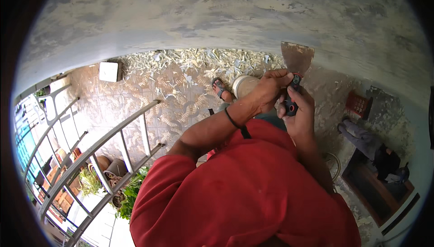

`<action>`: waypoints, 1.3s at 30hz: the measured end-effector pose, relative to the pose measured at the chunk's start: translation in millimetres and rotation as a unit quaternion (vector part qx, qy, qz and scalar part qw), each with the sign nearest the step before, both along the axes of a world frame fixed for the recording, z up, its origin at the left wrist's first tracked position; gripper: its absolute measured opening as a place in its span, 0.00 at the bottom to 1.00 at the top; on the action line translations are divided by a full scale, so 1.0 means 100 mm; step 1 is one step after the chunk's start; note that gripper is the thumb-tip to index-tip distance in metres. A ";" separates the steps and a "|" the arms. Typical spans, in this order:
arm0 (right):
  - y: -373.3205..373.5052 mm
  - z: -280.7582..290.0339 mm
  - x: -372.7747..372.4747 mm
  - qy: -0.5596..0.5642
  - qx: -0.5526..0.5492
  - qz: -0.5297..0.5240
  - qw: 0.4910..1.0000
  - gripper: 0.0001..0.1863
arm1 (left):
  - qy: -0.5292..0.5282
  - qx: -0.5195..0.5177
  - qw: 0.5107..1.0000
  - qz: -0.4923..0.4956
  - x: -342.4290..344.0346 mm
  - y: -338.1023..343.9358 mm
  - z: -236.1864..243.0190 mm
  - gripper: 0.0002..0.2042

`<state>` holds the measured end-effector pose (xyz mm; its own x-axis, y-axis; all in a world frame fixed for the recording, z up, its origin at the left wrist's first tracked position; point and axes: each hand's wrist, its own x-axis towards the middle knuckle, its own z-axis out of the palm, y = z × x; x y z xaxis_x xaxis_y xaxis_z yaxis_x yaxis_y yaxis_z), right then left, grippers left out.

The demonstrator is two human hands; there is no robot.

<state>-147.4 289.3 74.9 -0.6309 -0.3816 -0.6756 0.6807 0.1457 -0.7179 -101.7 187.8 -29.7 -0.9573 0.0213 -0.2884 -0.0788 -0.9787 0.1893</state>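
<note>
Gripping the dark handle of a broad-bladed scraper (297,57), the right hand (302,109) has its fingers curled round the lower part in the head view. The left hand (273,86) grasps the same tool higher up, by the neck, its thumb lying close to the blade's base. The scraper stands in front of the torso, right of centre, its stained blade pointing up toward the patchy grey wall (217,12); whether the edge touches the wall, I cannot tell. Pale flakes (181,64) litter the patterned tile floor (108,107) along the wall's foot, around a white square-topped box (108,71). A sandalled foot (222,89) stands beside a cream cylindrical container (244,85). A metal ladder (124,150) slants across the left, near potted plants (131,192). At right, another person (375,150) is near a red crate (357,104).
</note>
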 end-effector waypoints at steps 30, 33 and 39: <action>-0.62 -0.69 1.06 0.137 -0.180 -0.175 0.958 0.25 | 0.016 -0.609 0.787 -0.098 1.23 -0.62 0.59 0.34; -1.04 -0.76 0.88 0.173 -0.159 -0.199 0.951 0.24 | 0.000 -0.611 0.784 -0.109 0.83 -0.95 0.56 0.33; -1.58 -0.78 0.90 0.177 -0.139 -0.305 0.926 0.23 | 0.005 -0.628 0.769 -0.119 0.58 -1.38 0.43 0.26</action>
